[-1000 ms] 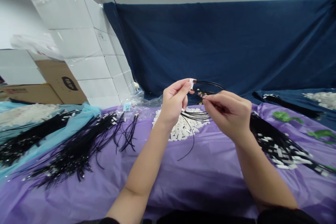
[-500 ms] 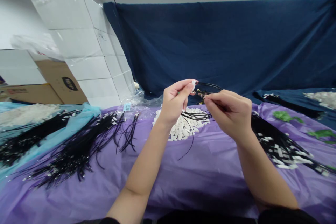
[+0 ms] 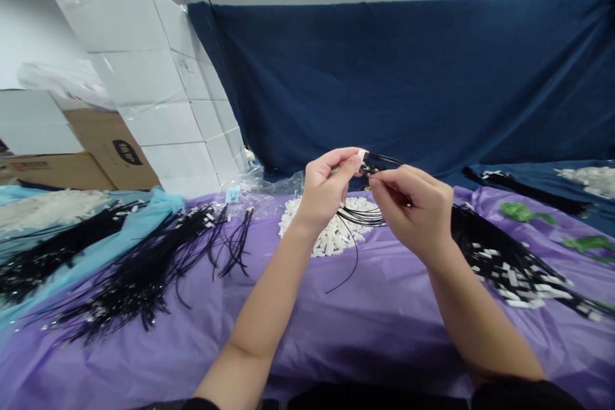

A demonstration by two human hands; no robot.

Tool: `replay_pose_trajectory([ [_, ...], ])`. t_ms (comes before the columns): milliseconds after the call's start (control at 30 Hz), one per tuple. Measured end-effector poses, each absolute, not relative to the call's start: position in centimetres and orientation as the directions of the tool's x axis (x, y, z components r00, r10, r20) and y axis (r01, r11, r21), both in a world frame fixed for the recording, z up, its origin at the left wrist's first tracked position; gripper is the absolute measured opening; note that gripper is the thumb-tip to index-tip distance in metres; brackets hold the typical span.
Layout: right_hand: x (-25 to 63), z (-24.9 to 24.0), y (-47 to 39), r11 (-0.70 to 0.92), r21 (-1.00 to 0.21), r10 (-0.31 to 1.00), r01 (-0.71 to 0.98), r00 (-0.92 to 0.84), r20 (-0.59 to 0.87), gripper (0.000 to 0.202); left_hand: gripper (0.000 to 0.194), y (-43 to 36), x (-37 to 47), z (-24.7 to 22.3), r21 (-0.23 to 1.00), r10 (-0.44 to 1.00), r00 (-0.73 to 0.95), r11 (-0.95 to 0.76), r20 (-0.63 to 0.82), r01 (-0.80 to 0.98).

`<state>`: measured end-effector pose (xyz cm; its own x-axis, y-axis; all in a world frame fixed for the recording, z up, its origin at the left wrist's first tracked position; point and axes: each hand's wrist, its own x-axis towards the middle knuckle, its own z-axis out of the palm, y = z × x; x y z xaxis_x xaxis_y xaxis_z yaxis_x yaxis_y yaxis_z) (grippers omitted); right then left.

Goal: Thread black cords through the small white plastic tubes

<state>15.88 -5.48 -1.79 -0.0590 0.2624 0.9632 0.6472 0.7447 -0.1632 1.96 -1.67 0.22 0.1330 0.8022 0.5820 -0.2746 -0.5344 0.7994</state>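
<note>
My left hand [image 3: 323, 187], closed in a pinch, holds a small white plastic connector [image 3: 361, 155] between thumb and forefinger. From the connector, thin black wires [image 3: 384, 158] run right towards my right hand [image 3: 417, 210]. That hand is closed too, with thumb and forefinger pinching a black wire [image 3: 369, 172] just beside the connector. More black wires [image 3: 360, 216] hang in a loose bunch below both hands, one curling down over the purple cloth. Beneath lies a heap of white connectors [image 3: 331, 240]. My fingers partly hide the wire ends.
Bundles of black wires [image 3: 139, 269] lie on the purple cloth [image 3: 336, 327] at left. Another bundle with white connectors [image 3: 509, 269] lies at right, near green leaves [image 3: 521, 211]. White boxes [image 3: 129, 77] and a dark blue curtain [image 3: 384, 77] stand behind.
My left hand and the connector have shifted slightly right. The right hand has moved slightly left, so the two hands are closer together.
</note>
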Motion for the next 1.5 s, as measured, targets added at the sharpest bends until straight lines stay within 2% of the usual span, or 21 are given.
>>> replay_pose_trajectory([
  [400, 15.7, -2.0, -5.3, 0.729, -0.127, 0.228, 0.672, -0.064, 0.972, 0.012, 0.01, -1.5, 2.1, 0.0, 0.796, 0.796, 0.156, -0.526, 0.584, -0.299],
  [467, 15.8, -2.0, -5.1, 0.726, -0.113, 0.219, 0.678, -0.072, 0.973, 0.007, 0.011, -1.1, 1.8, 0.1, 0.8, 0.811, 0.127, -0.516, 0.571, -0.305],
  [533, 15.9, -2.1, -4.9, 0.726, -0.08, 0.183, 0.683, -0.08, 0.98, 0.014, 0.013, -0.4, 1.3, 0.2, 0.808, 0.844, 0.07, -0.482, 0.532, -0.338],
  [633, 16.4, -2.1, -4.9, 0.652, 0.062, 0.037, 0.755, -0.113, 0.993, 0.022, 0.013, 0.7, 0.2, 0.5, 0.812, 0.909, -0.013, -0.377, 0.416, -0.446],
  [700, 16.8, -2.0, -5.1, 0.577, 0.227, -0.085, 0.784, -0.219, 0.972, 0.021, 0.013, 1.4, -0.6, 0.8, 0.793, 0.946, -0.039, -0.292, 0.321, -0.534],
  [733, 16.9, -1.9, -5.2, 0.565, 0.312, -0.105, 0.764, -0.308, 0.945, 0.02, 0.013, 1.6, -0.9, 1.0, 0.778, 0.96, -0.04, -0.247, 0.276, -0.577],
  [767, 16.9, -2.0, -5.4, 0.576, 0.379, -0.083, 0.724, -0.41, 0.908, 0.019, 0.013, 1.9, -1.3, 1.1, 0.76, 0.972, -0.032, -0.201, 0.232, -0.618],
  [833, 16.5, -2.2, -5.6, 0.645, 0.423, 0.061, 0.636, -0.595, 0.801, 0.024, 0.013, 2.2, -1.9, 1.3, 0.72, 0.987, 0.002, -0.117, 0.163, -0.684],
  [900, 15.9, -2.6, -5.6, 0.698, 0.405, 0.208, 0.59, -0.708, 0.675, 0.033, 0.012, 2.4, -2.4, 1.4, 0.686, 0.991, 0.038, -0.058, 0.125, -0.725],
  [933, 15.5, -2.8, -5.4, 0.719, 0.396, 0.241, 0.571, -0.74, 0.628, 0.034, 0.012, 2.5, -2.5, 1.4, 0.675, 0.992, 0.051, -0.041, 0.116, -0.736],
  [1033, 14.8, -3.1, -4.8, 0.817, 0.321, 0.227, 0.479, -0.78, 0.583, 0.026, 0.016, 2.8, -2.6, 1.4, 0.653, 0.993, 0.061, -0.017, 0.098, -0.757],
  [1100, 15.1, -2.9, -4.5, 0.91, 0.148, 0.213, 0.387, -0.744, 0.634, 0.02, 0.017, 3.0, -2.6, 1.3, 0.647, 0.995, 0.05, -0.017, 0.085, -0.762],
  [1167, 16.3, -2.3, -4.2, 0.967, -0.065, 0.218, 0.248, -0.663, 0.716, 0.012, 0.016, 3.4, -2.5, 1.1, 0.648, 0.997, 0.026, -0.03, 0.077, -0.761],
  [1233, 18.0, -1.7, -4.0, 0.974, -0.195, 0.224, 0.112, -0.553, 0.802, 0.014, 0.015, 3.8, -2.5, 0.7, 0.655, 0.997, -0.012, -0.057, 0.074, -0.753],
  [1300, 19.7, -1.3, -3.7, 0.97, -0.243, 0.227, 0.015, -0.414, 0.882, 0.019, 0.013, 4.3, -2.5, 0.3, 0.674, 0.995, -0.058, -0.1, 0.084, -0.732],
  [1367, 21.0, -1.1, -3.3, 0.952, -0.298, 0.27, -0.075, -0.26, 0.927, 0.013, 0.013, 4.8, -2.4, -0.1, 0.716, 0.988, -0.107, -0.153, 0.11, -0.681],
  [1433, 21.5, -1.0, -2.9, 0.927, -0.333, 0.323, -0.173, -0.081, 0.943, 0.008, 0.015, 5.2, -2.3, -0.5, 0.777, 0.975, -0.153, -0.221, 0.161, -0.589],
  [1500, 21.3, -0.9, -2.6, 0.902, -0.358, 0.386, -0.244, 0.082, 0.919, 0.013, 0.014, 5.3, -2.0, -0.7, 0.825, 0.95, -0.195, -0.31, 0.246, -0.472],
])
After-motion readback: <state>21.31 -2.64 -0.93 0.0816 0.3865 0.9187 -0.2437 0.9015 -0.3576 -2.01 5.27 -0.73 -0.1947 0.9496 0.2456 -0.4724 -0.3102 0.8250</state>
